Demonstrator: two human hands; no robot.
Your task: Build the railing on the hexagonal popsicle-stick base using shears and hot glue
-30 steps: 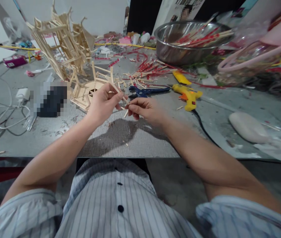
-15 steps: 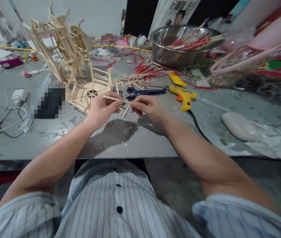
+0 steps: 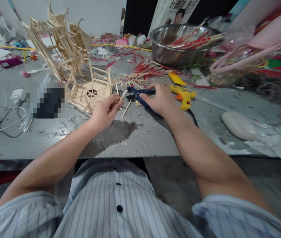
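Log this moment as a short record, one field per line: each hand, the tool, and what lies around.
Left hand: left hand pinches a thin wooden stick
Right hand: right hand holds blue pliers
Tool state: jaws apart, handles spread
Stick and pliers: stick's end at the jaws; contact cannot be told
Beside left hand: low wooden frame with upright posts
Beyond it: taller wooden frame
Beside right hand: yellow glue gun
Far side: metal bowl holding red-marked sticks
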